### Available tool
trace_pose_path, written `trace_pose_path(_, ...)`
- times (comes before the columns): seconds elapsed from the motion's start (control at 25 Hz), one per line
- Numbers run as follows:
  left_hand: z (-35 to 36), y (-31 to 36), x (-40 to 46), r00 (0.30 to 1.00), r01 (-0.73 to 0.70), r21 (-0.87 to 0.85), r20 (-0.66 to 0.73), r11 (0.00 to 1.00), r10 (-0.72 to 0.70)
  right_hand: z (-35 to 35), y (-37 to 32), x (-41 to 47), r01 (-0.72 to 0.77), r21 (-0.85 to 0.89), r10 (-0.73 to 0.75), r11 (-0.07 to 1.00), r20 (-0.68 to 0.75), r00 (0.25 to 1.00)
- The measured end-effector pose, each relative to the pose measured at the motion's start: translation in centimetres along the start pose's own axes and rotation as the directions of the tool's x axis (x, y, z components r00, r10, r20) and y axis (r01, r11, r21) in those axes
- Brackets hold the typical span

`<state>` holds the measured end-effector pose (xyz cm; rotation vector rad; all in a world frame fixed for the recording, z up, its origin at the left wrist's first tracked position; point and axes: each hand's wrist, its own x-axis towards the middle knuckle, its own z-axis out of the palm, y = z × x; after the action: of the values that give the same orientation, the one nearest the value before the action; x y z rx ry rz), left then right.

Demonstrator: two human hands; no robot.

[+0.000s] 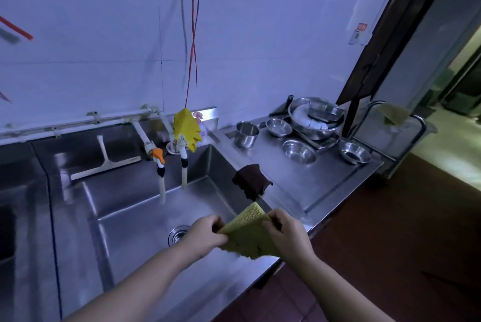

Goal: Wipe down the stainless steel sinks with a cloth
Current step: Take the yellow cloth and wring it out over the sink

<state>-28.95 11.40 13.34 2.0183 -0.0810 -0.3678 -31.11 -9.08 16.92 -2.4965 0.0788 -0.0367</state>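
You hold a yellow waffle-textured cloth (pixel 247 233) stretched between both hands above the front right corner of the stainless steel sink (pixel 145 207), its lower edge hanging ragged. The deep rectangular basin lies below you, its round drain (pixel 178 234) just left of the cloth and its walls dull and streaked.

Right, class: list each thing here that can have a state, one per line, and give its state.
Yellow cloth: held in the air, stretched between both hands.
Left hand: pinching the cloth's left edge.
Right hand: pinching its right edge.
Sink: no standing water seen.
Taps: no water running.
Dark cloth: draped over the sink's right rim.
Steel cup: upright.
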Motion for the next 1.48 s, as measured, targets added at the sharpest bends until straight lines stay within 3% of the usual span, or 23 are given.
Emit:
trace_pose_path(0.12,-0.4,0.8,3.6,0.998,0.044,-0.106,-0.048,0.993,-0.049,0.0,0.4,4.5,-0.005,0.031,0.004,0.999,0.025,1.0)
trace_pose_path(0.24,-1.0,1.1,6.6,0.971,0.1,-0.319,-0.176,0.942,-0.163,0.8,0.7,9.2,0.03,0.055,-0.033,0.998,0.06,0.998)
trace_pose_path(0.28,-1.0,1.1,7.5,0.951,0.121,-0.464,-0.199,0.878,-0.237,1.1,0.5,10.7,0.038,0.079,-0.043,0.996,0.059,0.997)
trace_pose_path(0.36,-0.2,1.0,10.0,0.91,0.191,-0.733,-0.117,0.653,-0.397,2.0,0.3,14.4,0.04,0.155,-0.051,0.987,0.065,0.997)
trace_pose_path(0.4,0.4,0.8,11.7,0.889,0.23,-0.8,-0.058,0.553,-0.454,2.3,0.3,16.5,0.04,0.189,-0.055,0.981,0.076,0.996)
trace_pose_path(0.44,1.0,0.4,13.5,0.869,0.262,-0.81,-0.038,0.525,-0.494,2.5,0.3,18.6,0.04,0.212,-0.062,0.976,0.095,0.994)
trace_pose_path(0.68,2.4,1.9,25.3,0.726,0.278,-0.694,-0.301,0.664,-0.618,3.3,4.1,32.2,0.036,0.241,-0.093,0.97,0.229,0.969)
trace_pose_path(0.96,1.5,3.0,37.8,0.511,0.221,-0.54,-0.645,0.812,-0.568,6.1,6.8,45.8,-0.039,0.335,-0.069,0.941,0.303,0.951)
trace_pose_path(1.12,0.4,1.2,43.6,0.566,0.256,-0.379,-0.687,0.889,-0.456,8.9,7.5,51.3,-0.007,0.38,-0.142,0.925,0.364,0.92)
trace_pose_path(1.24,0.0,-0.7,46.8,0.606,0.228,-0.377,-0.667,0.898,-0.434,11.2,8.6,54.2,0.095,0.309,-0.228,0.946,0.429,0.874)
trace_pose_path(1.4,1.1,-4.4,49.4,0.741,0.386,-0.28,-0.473,0.879,-0.476,14.0,10.6,56.1,0.22,0.081,-0.227,0.972,0.557,0.799)
trace_pose_path(1.48,1.8,-5.4,49.6,0.754,0.437,-0.228,-0.433,0.87,-0.493,14.6,11.5,56.1,0.233,0.044,-0.215,0.972,0.576,0.788)
